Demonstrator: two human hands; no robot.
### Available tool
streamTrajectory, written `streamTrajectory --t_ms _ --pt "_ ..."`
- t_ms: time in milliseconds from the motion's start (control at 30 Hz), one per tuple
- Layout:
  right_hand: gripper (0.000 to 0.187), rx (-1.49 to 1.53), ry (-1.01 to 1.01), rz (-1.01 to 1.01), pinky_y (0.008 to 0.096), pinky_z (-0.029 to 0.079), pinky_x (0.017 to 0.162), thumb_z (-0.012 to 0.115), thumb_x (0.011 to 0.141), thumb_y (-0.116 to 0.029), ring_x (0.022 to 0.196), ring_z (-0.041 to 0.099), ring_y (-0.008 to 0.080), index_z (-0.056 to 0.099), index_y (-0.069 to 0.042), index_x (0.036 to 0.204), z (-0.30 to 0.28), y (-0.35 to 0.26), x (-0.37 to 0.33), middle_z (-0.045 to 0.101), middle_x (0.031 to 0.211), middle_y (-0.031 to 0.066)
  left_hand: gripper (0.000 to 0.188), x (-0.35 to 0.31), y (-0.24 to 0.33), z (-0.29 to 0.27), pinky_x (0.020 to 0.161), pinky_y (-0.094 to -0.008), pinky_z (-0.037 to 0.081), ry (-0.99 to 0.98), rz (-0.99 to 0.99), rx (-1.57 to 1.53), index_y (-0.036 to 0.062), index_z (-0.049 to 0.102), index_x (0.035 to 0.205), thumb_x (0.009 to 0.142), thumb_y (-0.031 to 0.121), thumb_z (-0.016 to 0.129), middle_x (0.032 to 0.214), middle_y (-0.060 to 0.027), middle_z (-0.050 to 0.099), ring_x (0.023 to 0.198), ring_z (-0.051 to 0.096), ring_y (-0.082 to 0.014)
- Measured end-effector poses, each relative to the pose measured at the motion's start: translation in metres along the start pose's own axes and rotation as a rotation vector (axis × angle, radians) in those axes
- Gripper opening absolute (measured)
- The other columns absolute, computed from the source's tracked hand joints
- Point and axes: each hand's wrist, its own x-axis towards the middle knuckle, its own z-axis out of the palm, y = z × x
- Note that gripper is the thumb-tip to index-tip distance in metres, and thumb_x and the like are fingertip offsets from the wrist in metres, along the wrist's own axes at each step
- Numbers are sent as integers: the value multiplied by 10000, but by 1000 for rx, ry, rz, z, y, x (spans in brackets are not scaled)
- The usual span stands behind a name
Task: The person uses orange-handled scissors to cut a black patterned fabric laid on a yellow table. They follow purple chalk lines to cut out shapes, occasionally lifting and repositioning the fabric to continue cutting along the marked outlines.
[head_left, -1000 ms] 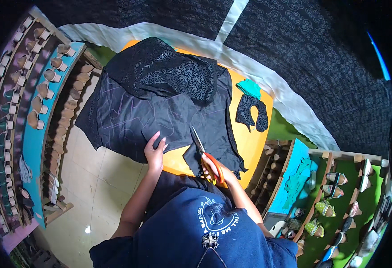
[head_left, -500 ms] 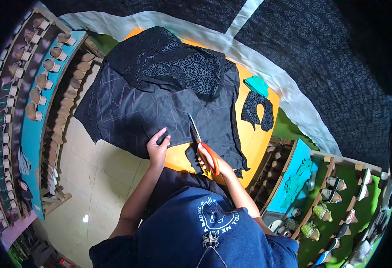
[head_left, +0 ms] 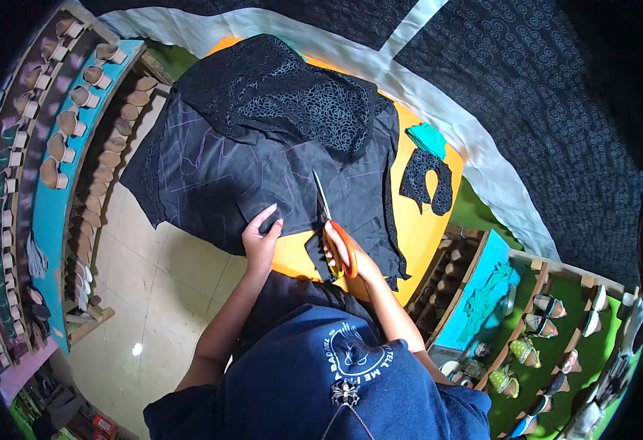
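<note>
1. Your right grip (head_left: 359, 258) is closed around the handles of the scissors (head_left: 346, 238). The handles are orange and yellow, and the blades point away from you, over the black cloth (head_left: 215, 172).
2. Your left grip (head_left: 259, 246) touches the near edge of that cloth, to the left of the scissors. I cannot tell if it is pinching it.
3. The black cloth has thin purple lines on it. It lies on the yellow worktop (head_left: 425, 233) and hangs past its left side.
4. Black lacy cloth (head_left: 314, 110) is bunched on the far part of it.
5. On the right of the worktop, a lacy piece (head_left: 414, 180) with a notch lies just beside green cloth (head_left: 425, 139).
6. Farther out, shoes (head_left: 524, 352) sit on the right rack.
</note>
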Motion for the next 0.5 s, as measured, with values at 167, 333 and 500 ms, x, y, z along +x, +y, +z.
streamTrajectory --t_ms 167,333,500 --pt "663 -17 26 6 216 421 497 379 775 -640 615 442 94 425 -36 1045 1 1 1 435 742 23 316 1 -7 -1 516 -143 374 -2 25 2 20 566 1064 751 3 600 871 10 582 568 444 -12" --pt "632 -47 49 -26 220 419 484 376 787 -623 600 443 100 435 -33 1008 2 1 0 434 731 29 315 2 -9 -1 509 -140 366 -9 34 -3 21 566 1063 750 2 601 845 13 582 559 440 -11" --pt "584 -25 37 -57 225 412 461 378 807 -590 572 435 99 436 -34 974 4 -2 -2 423 683 22 317 1 -5 -1 528 -146 380 -3 64 27 15 566 1060 746 -2 600 888 4 589 574 452 -14"
